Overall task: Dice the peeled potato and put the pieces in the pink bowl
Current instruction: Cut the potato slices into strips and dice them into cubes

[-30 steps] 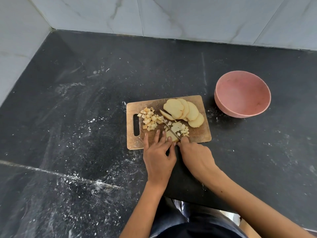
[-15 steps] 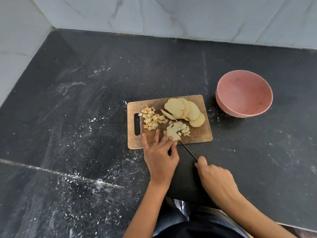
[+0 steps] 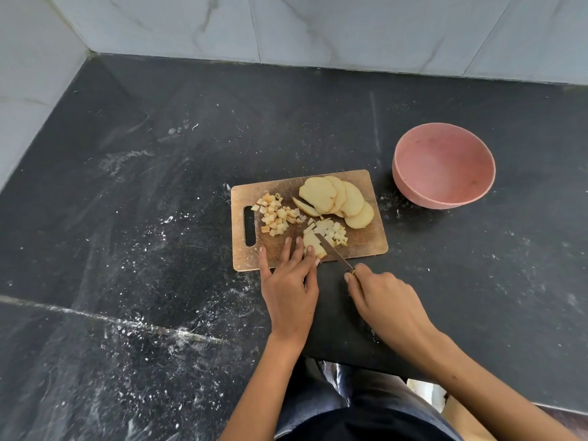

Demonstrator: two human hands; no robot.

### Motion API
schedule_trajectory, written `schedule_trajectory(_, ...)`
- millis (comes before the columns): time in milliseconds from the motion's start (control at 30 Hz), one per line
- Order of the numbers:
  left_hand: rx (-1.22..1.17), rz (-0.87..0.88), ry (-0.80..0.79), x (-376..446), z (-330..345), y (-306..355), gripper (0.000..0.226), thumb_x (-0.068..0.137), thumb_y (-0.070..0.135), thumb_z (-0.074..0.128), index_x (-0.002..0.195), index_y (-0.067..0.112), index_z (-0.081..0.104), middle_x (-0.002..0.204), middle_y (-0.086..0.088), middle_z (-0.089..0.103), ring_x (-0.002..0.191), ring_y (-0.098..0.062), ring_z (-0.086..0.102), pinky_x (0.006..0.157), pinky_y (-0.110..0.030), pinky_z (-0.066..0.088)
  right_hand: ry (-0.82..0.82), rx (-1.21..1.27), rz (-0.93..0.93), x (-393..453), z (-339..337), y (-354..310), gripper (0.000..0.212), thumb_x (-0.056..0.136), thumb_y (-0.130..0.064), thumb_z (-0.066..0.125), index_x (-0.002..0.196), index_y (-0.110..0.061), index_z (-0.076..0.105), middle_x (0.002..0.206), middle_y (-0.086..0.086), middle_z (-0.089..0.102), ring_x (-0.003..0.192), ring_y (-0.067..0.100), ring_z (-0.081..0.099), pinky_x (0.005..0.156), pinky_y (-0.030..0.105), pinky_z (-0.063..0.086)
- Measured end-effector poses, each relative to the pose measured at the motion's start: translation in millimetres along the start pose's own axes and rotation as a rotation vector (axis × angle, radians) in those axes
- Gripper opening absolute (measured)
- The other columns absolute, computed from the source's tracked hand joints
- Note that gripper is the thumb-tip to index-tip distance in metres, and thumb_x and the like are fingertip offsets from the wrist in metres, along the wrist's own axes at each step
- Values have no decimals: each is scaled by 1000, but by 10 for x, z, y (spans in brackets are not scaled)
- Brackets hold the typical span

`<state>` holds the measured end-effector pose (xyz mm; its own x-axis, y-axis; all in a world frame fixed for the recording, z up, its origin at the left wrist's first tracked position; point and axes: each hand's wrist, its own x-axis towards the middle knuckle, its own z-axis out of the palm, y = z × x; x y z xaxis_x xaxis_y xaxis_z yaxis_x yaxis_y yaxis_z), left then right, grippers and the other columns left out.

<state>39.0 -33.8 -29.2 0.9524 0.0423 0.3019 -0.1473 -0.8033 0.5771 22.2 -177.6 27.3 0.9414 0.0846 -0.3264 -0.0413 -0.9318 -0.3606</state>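
Wooden cutting board [image 3: 366, 246] carries your potato slice [image 3: 311, 245], pinned under your left hand [image 3: 291, 288]'s straight fingers [image 3: 299, 249]; your right hand [image 3: 386, 300] grips the knife [image 3: 334, 251]. Pink bowl [image 3: 444, 165] sits right, on the worktop [image 3: 159, 186].

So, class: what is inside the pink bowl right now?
Nothing visible: the pink bowl shows only its bare inner wall and floor. Its near inner wall is hidden behind the rim. All potato remains on the cutting board.

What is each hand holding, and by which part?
The right hand grips a knife by its handle, which the fingers hide. The left hand holds nothing; its straight fingers press down the potato slice being cut.
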Motion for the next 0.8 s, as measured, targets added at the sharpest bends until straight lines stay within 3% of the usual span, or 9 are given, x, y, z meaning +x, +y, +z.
schedule_trajectory(233, -54, -34, 45, 26, 12, -16, 13, 80, 11, 77, 93, 14, 76, 106, -4, 71, 118, -19, 58, 116, -43, 16, 23, -37, -43, 191, 49, -142, 25, 103, -40, 24, 90, -20, 32, 83, 5, 62, 76, 29, 63, 57, 34, 35)
schedule_trajectory(367, -99, -44, 56, 69, 11, -28, 13, 79, 9, 78, 91, 12, 76, 103, -4, 71, 117, -20, 59, 117, -42, 16, 3, -122, -39, 274, 115, -172, 27, 103, -38, 24, 96, -17, 39, 89, 7, 65, 79, 30, 64, 56, 34, 34)
schedule_trajectory(600, -68, -25, 55, 83, 6, -23, 14, 78, 7, 78, 91, 13, 76, 102, -4, 72, 116, -22, 60, 116, -44, 16, -62, -237, 0, 388, 221, -228, 12, 103, -21, 33, 110, -13, 38, 98, 6, 67, 85, 28, 67, 57, 33, 35)
schedule_trajectory(800, -17, -13, 67, 76, 14, -1, 13, 77, 8, 79, 87, 16, 77, 100, -1, 73, 114, -22, 61, 118, -43, 11, -87, -243, 12, 145, 245, -36, 10, 105, -26, 25, 99, -19, 29, 92, 3, 68, 82, 26, 67, 57, 33, 34)
